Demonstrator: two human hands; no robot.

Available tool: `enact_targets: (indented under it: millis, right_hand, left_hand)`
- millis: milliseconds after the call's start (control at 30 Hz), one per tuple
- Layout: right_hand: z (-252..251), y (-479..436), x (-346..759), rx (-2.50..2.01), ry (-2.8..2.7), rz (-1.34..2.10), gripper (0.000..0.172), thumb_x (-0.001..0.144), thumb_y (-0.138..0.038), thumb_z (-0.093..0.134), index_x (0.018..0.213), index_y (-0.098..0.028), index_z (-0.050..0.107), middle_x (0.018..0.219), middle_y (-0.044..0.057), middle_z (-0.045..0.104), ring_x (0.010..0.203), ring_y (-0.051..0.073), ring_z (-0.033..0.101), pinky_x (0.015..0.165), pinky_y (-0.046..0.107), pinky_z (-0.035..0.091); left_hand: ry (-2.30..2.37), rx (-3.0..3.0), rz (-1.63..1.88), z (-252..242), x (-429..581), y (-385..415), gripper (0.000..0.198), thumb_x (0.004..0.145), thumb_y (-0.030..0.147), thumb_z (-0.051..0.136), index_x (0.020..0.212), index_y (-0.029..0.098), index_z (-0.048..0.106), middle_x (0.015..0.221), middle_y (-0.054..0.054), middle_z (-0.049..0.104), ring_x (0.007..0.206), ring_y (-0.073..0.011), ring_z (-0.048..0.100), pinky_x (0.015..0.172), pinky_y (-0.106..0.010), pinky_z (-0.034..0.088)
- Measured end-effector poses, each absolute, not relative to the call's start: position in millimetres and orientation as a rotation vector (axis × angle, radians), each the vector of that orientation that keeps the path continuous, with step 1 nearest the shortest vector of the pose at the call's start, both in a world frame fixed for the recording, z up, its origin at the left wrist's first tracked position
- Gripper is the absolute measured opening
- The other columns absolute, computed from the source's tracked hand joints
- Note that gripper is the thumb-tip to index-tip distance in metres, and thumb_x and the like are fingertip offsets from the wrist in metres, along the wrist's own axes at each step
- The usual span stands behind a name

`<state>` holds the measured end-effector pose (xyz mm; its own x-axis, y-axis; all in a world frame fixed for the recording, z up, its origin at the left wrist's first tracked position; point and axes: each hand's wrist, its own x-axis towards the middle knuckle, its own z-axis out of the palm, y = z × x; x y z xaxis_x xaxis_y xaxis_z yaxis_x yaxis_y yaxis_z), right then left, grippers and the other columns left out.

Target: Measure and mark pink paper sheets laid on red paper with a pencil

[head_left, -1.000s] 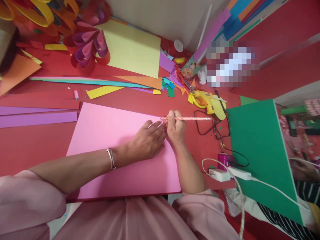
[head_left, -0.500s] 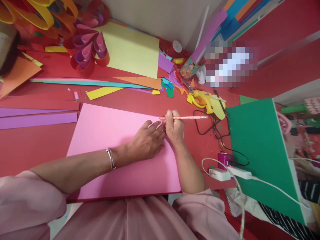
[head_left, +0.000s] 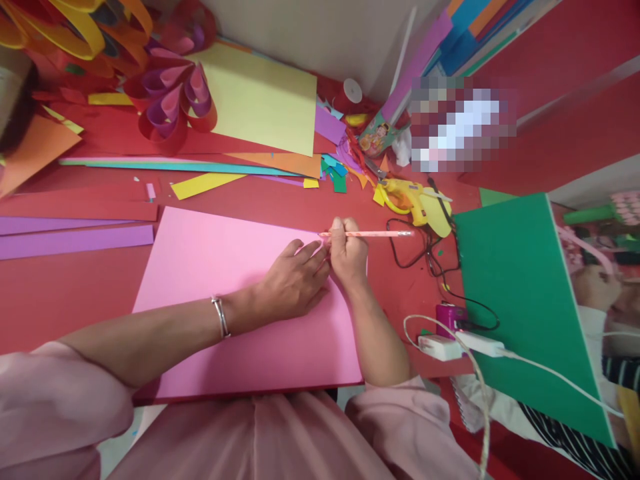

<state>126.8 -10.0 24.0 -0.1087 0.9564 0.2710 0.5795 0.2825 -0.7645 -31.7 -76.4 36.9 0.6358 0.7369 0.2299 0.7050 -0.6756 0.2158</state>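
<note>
Desk: we sit at a red desk (head_left: pixel 65 293) set against a pale wall. It is strewn with coloured paper, with more sheets stacked at the far right.
Pink sheet: the pink sheet (head_left: pixel 210 267) lies flat straight in front of us, running to the desk's near edge, where both hands reach it easily.
Green sheet: the green sheet (head_left: pixel 525 293) stands tilted to our right. Another person's hand (head_left: pixel 593 287) shows beyond it.
Left hand: our left hand (head_left: pixel 293 283) rests palm down on the pink sheet, its grip apart and holding nothing. We judge that it pins the paper against sliding.
Right hand: our right hand (head_left: pixel 350 257) sits just beside the left fingertips at the sheet's far right corner, its grip clamped on the pencil.
Glue gun: a yellow glue gun (head_left: pixel 420 203) lies on its side beyond the right hand, its black cord looping nearby.
Pencil: the pencil (head_left: pixel 375 234) is held nearly level, with its tip at the sheet's far edge.
</note>
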Motion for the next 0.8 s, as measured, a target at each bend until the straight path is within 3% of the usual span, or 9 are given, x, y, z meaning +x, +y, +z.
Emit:
enact_targets:
  millis: [800]
  right_hand:
    - [25.7, -10.0, 127.1, -1.392, -1.787, 0.630, 0.041, 0.109, -0.054, 0.041, 0.080, -0.027, 0.048, 0.070, -0.001, 0.067, 0.066, 0.016, 0.064, 0.065, 0.028, 0.046]
  left_hand:
    - [1.196, 2.722, 0.468, 37.3, -31.8, -75.9, 0.047, 0.102, 0.037, 0.057, 0.134, 0.004, 0.066, 0.148, -0.027, 0.062, 0.139, -0.0408, 0.056, 0.107, -0.055, 0.045]
